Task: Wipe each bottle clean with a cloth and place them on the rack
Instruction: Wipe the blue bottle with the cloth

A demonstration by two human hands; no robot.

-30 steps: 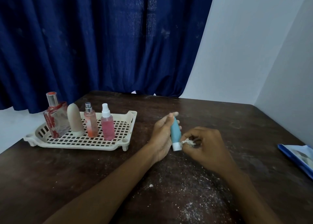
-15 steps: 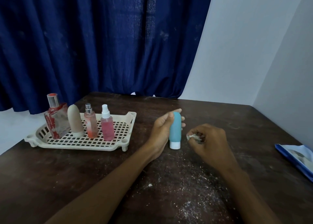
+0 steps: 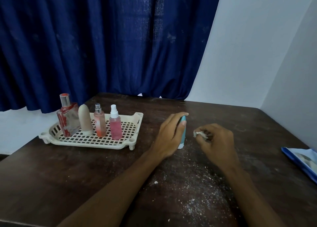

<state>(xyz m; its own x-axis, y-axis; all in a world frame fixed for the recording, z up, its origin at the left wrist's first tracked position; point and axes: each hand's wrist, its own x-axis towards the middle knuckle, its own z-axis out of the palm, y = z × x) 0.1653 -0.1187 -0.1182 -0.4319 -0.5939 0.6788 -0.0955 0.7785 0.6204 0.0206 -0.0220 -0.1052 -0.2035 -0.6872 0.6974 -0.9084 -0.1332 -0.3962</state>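
Observation:
My left hand (image 3: 169,135) grips a teal bottle (image 3: 183,132) with a white cap, standing cap-down on the dark wooden table (image 3: 85,172). My right hand (image 3: 216,141) is a little to its right, apart from it, closed around a small crumpled white cloth (image 3: 199,134). On the left stands a cream perforated rack (image 3: 85,139). It holds a square red-stained glass bottle (image 3: 67,117), a beige rounded bottle (image 3: 85,120), an orange spray bottle (image 3: 99,121) and a pink spray bottle (image 3: 115,123), all upright in a row.
White crumbs and dust are scattered over the table in front of my hands (image 3: 193,189). A blue packet (image 3: 303,160) lies at the table's right edge. A dark blue curtain (image 3: 103,43) hangs behind the table, with a pale wall (image 3: 257,46) to the right.
My right hand has pulled the cloth away from the bottle's cap and moved right. My left hand has turned the teal bottle upright and closed further around it.

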